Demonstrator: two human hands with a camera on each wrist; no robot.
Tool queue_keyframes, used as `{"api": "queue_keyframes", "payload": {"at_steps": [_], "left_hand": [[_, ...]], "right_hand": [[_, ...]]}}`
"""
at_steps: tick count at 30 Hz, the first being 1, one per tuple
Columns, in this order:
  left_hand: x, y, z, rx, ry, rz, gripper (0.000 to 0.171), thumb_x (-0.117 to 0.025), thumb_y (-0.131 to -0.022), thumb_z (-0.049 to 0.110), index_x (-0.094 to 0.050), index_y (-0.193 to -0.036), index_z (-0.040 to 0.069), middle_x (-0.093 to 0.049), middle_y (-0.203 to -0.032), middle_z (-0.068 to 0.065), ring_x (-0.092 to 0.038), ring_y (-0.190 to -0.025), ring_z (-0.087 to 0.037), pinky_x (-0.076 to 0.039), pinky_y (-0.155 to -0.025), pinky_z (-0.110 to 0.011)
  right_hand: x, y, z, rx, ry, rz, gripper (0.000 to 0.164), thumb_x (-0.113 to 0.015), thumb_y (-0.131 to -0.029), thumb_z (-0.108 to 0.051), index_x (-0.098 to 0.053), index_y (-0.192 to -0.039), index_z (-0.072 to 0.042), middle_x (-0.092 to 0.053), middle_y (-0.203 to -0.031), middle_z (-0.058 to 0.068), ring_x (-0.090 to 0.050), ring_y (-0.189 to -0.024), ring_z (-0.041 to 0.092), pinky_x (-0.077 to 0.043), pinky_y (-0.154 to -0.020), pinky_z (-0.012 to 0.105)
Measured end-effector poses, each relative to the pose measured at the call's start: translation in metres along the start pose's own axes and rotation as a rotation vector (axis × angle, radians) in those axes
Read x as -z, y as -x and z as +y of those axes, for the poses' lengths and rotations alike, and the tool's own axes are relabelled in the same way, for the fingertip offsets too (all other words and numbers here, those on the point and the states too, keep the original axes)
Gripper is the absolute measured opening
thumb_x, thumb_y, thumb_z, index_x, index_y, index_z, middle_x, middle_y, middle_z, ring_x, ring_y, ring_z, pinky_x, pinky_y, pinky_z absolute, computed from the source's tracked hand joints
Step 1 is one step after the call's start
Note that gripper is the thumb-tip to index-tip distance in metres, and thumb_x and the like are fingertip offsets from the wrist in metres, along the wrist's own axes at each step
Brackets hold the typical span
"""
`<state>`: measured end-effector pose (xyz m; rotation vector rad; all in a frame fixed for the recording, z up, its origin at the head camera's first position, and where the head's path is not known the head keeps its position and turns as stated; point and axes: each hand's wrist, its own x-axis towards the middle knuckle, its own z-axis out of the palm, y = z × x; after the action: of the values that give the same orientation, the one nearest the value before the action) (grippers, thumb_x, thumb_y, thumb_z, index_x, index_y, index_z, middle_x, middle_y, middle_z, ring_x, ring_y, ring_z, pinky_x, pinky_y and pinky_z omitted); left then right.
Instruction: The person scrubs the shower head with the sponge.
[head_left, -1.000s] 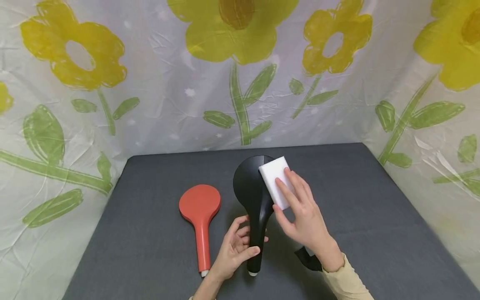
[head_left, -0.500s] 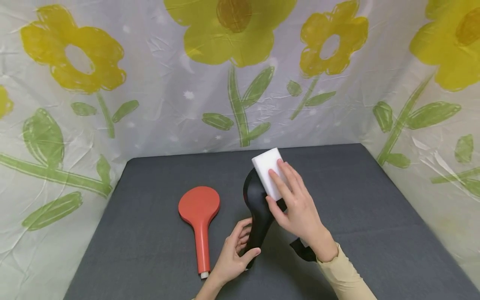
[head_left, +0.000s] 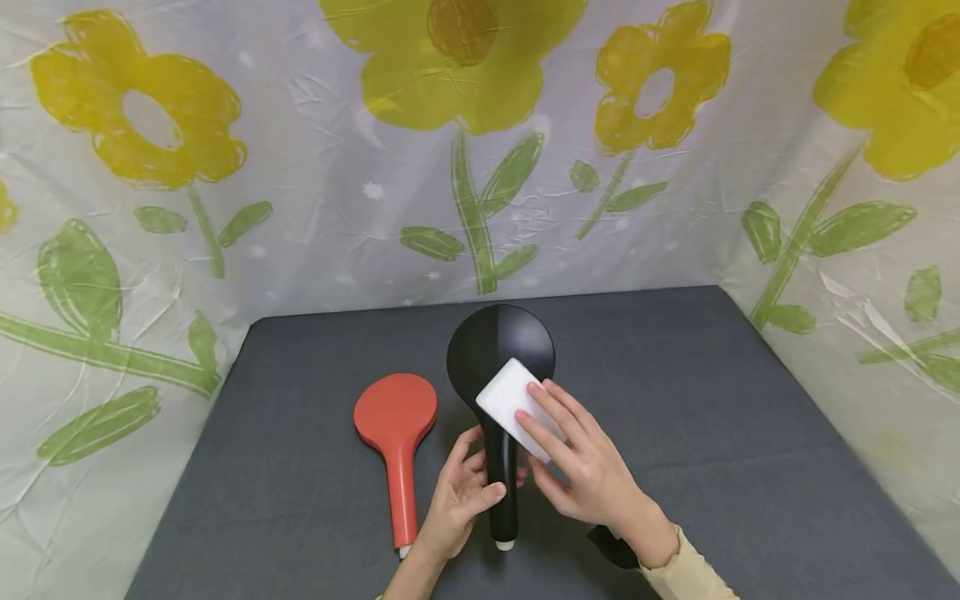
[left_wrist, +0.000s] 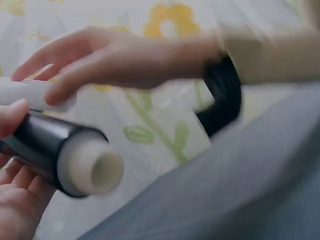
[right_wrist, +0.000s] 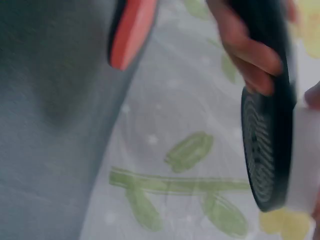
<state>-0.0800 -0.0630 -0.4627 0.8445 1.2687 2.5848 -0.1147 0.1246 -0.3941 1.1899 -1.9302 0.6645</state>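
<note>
Sponge (head_left: 504,402) has slid from the top of the black shower head (head_left: 500,346) to its neck, its broad back swung round to full view.
Left hand (head_left: 459,502) curls loosely round the handle; right hand (head_left: 596,473) pinches the sponge between fingers and thumb, both held over the middle of the desk (head_left: 750,492). Likely light, stiff and slick, best held by the handle; the sponge looks soft. Sponge and right hand hide the neck; the red shower head (head_left: 397,417) lies apart, toward the desk's left edge.
</note>
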Motion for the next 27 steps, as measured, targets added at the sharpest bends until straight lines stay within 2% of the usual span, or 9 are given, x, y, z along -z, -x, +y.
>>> {"api": "queue_keyframes", "payload": {"at_steps": [2,4,6,10,13,17,20,24,27], "left_hand": [[-0.001,0.000,0.001,0.026,0.115,0.004,0.058,-0.044,-0.083,-0.013,-0.017,-0.132,-0.001,-0.046,-0.116,-0.029,-0.054,-0.099,-0.036,-0.041,-0.086,-0.048],[-0.002,0.001,0.003,0.049,0.210,0.002,0.056,-0.042,-0.083,-0.012,-0.017,-0.132,0.000,-0.046,-0.117,-0.027,-0.054,-0.101,-0.034,-0.039,-0.087,-0.050],[-0.004,0.001,0.004,0.067,0.273,-0.011,0.054,-0.040,-0.084,-0.011,-0.018,-0.132,0.000,-0.046,-0.118,-0.026,-0.054,-0.101,-0.032,-0.038,-0.087,-0.051],[-0.007,0.002,0.006,0.085,0.334,-0.037,0.050,-0.038,-0.084,-0.010,-0.020,-0.130,0.002,-0.049,-0.117,-0.022,-0.055,-0.100,-0.031,-0.038,-0.086,-0.052],[-0.008,0.002,0.008,0.082,0.358,-0.056,0.050,-0.037,-0.085,-0.009,-0.019,-0.130,0.003,-0.050,-0.117,-0.021,-0.055,-0.100,-0.030,-0.038,-0.086,-0.052],[-0.008,0.002,0.010,0.078,0.380,-0.080,0.050,-0.035,-0.086,-0.008,-0.018,-0.132,0.002,-0.049,-0.118,-0.020,-0.054,-0.101,-0.030,-0.039,-0.086,-0.050],[-0.008,0.002,0.011,0.083,0.376,-0.095,0.051,-0.037,-0.087,-0.008,-0.017,-0.133,0.001,-0.049,-0.117,-0.020,-0.055,-0.100,-0.029,-0.040,-0.085,-0.049],[-0.006,0.004,0.010,0.085,0.317,-0.120,0.055,-0.041,-0.085,-0.007,-0.016,-0.134,0.000,-0.050,-0.116,-0.021,-0.056,-0.098,-0.030,-0.041,-0.084,-0.051],[-0.003,0.005,0.010,0.073,0.242,-0.144,0.057,-0.043,-0.084,-0.009,-0.016,-0.134,-0.001,-0.051,-0.115,-0.022,-0.057,-0.096,-0.032,-0.041,-0.083,-0.052]], "right_hand": [[-0.001,0.000,-0.001,0.047,0.013,0.017,0.037,-0.047,-0.085,-0.019,-0.054,-0.115,0.002,-0.044,-0.122,0.028,-0.040,-0.112,0.044,-0.031,-0.096,0.042],[0.000,-0.003,0.003,0.056,0.024,0.065,0.035,-0.048,-0.085,-0.017,-0.056,-0.113,0.002,-0.045,-0.120,0.029,-0.041,-0.110,0.045,-0.033,-0.095,0.043],[0.003,-0.006,0.008,0.018,0.015,0.121,0.035,-0.050,-0.084,-0.017,-0.056,-0.111,0.004,-0.045,-0.120,0.030,-0.040,-0.110,0.045,-0.032,-0.096,0.041],[0.007,-0.011,0.013,-0.043,-0.039,0.218,0.036,-0.054,-0.083,-0.017,-0.055,-0.110,0.007,-0.042,-0.119,0.033,-0.038,-0.111,0.047,-0.032,-0.096,0.040],[0.009,-0.011,0.009,0.002,-0.055,0.222,0.035,-0.054,-0.083,-0.016,-0.055,-0.109,0.007,-0.043,-0.118,0.034,-0.039,-0.109,0.048,-0.033,-0.095,0.042],[0.009,-0.010,0.001,0.144,-0.001,0.168,0.030,-0.052,-0.083,-0.014,-0.058,-0.108,0.003,-0.048,-0.114,0.030,-0.045,-0.103,0.046,-0.038,-0.091,0.043],[0.010,-0.010,0.000,0.179,0.039,0.180,0.028,-0.051,-0.083,-0.013,-0.059,-0.106,0.002,-0.050,-0.111,0.029,-0.047,-0.101,0.045,-0.039,-0.089,0.042],[0.018,-0.017,0.003,0.088,-0.027,0.270,0.031,-0.053,-0.082,-0.014,-0.057,-0.106,0.006,-0.046,-0.112,0.034,-0.044,-0.102,0.047,-0.037,-0.091,0.041],[0.027,-0.025,0.004,-0.045,-0.145,0.317,0.036,-0.054,-0.084,-0.015,-0.054,-0.109,0.011,-0.042,-0.115,0.036,-0.042,-0.105,0.046,-0.037,-0.090,0.034]]}}
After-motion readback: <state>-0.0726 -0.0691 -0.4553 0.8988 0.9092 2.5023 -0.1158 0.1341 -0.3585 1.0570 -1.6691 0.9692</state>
